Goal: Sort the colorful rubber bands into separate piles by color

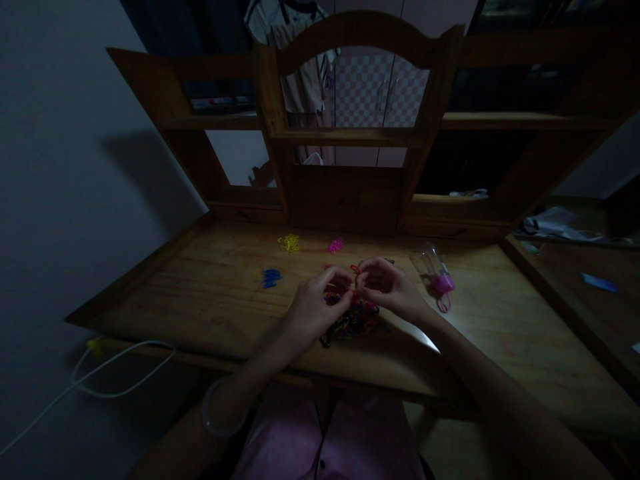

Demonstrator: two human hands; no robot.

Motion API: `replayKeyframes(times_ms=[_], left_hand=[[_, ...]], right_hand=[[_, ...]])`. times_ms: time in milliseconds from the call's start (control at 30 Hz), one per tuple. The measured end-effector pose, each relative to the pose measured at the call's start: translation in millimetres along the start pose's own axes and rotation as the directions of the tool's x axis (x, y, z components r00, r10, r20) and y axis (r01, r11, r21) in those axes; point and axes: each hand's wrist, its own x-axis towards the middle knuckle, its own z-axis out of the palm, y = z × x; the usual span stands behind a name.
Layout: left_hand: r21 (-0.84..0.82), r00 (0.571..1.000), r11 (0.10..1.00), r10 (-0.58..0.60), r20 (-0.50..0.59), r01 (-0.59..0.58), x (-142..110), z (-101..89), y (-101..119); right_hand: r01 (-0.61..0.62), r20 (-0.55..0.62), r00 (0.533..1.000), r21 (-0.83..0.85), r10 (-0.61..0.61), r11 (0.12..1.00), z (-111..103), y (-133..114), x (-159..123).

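My left hand (327, 293) and my right hand (385, 283) meet fingertip to fingertip above the desk. Thumb and fingers of both are pinched on a small red loop (355, 269), perhaps a hair elastic; its lower part is hidden by the fingertips. Right below lies a mixed heap of small coloured loops (350, 325), partly covered by my hands. Farther back sit a yellow pile (289, 243) and a pink pile (335, 246) of similar small pieces. To the left lies a blue pile (271, 277). A few dark pieces (389, 261) show behind my right hand.
A clear plastic container (425, 260) with a pink lid (443, 283) and strap lies right of my hands. A wooden shelf unit (345, 137) rises at the desk's back. A white cable (125, 347) loops off the left front edge. A second surface (575, 280) adjoins at right.
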Motion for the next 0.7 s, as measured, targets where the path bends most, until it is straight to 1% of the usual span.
replayKeyframes(times_ms=[200, 433, 567, 633, 700], left_hand=[[-0.109, 0.997, 0.991, -0.082, -0.006, 0.081, -0.7, -0.1, -2.3], [-0.18, 0.994, 0.978, -0.109, -0.029, 0.102, -2.4, 1.3, -6.5], [-0.122, 0.996, 0.989, -0.087, -0.034, 0.082, -3.1, 1.3, -9.0], [-0.037, 0.998, 0.999, -0.032, -0.059, 0.03, -4.0, 0.8, -8.5], [0.075, 0.995, 0.996, 0.056, -0.08, -0.05, -5.8, 0.0, -6.6]], right_hand=[[-0.018, -0.016, 1.0, 0.091, 0.019, 0.996, -1.0, 0.4, 1.5], [-0.043, -0.045, 0.998, 0.09, 0.047, 0.995, -0.2, -0.8, 3.0], [-0.039, -0.041, 0.998, 0.103, 0.044, 0.994, 0.1, -1.0, 2.6], [-0.033, -0.042, 0.998, 0.104, 0.037, 0.994, -0.1, -0.9, 2.9], [-0.031, -0.05, 0.998, 0.093, 0.035, 0.995, -0.4, -0.9, 3.3]])
